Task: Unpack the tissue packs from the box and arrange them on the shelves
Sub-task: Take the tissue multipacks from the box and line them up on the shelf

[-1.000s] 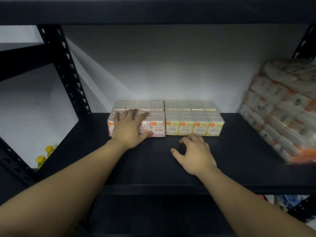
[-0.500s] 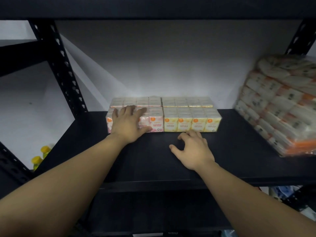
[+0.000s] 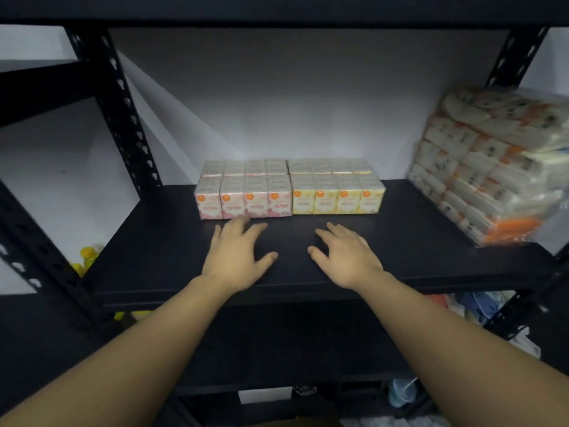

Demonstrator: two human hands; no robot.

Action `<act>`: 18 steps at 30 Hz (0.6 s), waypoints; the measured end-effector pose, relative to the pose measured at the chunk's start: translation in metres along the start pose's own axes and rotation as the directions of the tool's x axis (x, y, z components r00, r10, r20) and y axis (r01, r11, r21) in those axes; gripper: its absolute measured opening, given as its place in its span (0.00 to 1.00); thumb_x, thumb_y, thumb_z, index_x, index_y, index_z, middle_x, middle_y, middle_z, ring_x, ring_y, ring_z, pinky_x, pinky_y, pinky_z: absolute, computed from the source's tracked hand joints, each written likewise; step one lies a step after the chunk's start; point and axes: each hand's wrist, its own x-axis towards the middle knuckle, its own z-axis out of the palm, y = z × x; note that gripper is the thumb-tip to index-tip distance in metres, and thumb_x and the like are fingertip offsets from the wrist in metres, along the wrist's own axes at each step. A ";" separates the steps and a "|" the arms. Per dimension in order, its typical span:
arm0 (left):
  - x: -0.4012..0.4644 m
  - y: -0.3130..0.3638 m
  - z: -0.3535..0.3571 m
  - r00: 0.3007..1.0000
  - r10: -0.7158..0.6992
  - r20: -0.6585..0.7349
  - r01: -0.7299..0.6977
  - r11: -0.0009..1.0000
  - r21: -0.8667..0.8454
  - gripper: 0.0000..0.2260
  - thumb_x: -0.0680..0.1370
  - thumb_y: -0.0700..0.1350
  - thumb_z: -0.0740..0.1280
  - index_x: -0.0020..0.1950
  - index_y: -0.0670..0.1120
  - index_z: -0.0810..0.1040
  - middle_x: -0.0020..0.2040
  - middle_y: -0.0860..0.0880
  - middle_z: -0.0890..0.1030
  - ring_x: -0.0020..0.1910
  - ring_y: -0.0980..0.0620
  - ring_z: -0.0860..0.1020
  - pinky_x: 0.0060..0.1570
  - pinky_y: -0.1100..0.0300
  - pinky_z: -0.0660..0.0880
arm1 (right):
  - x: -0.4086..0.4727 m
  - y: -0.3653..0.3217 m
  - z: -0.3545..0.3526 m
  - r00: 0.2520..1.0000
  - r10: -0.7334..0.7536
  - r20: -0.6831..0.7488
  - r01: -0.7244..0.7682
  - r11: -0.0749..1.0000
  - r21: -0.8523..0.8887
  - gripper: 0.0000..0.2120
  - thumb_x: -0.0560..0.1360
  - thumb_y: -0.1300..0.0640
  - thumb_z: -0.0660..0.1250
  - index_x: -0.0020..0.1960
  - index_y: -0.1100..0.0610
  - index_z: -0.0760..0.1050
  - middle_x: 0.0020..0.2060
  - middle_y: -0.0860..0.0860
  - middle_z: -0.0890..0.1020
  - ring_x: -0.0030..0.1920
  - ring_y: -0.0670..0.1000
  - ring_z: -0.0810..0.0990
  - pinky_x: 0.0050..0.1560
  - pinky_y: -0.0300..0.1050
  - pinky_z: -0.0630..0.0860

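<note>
The left hand's fingers are spreading loosely just before the pink tissue packs, holding nothing. The right hand is hovering, fingers relaxed. Yellow tissue packs are sitting beside the pink on the shelf.

- Left hand bare: no glove, ring or watch in view.
- Right hand bare likewise.
- Both forearms uncovered up to the frame's bottom edge; no sleeve shows.
</note>
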 end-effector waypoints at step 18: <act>-0.290 0.073 0.175 0.911 -0.178 0.371 0.222 0.972 -0.080 0.33 0.79 0.66 0.59 0.80 0.50 0.68 0.78 0.44 0.69 0.77 0.41 0.66 0.77 0.41 0.64 | -0.255 0.098 0.217 0.986 0.002 0.169 -0.050 0.957 0.285 0.29 0.81 0.43 0.64 0.79 0.53 0.68 0.79 0.55 0.67 0.77 0.58 0.66 0.74 0.55 0.66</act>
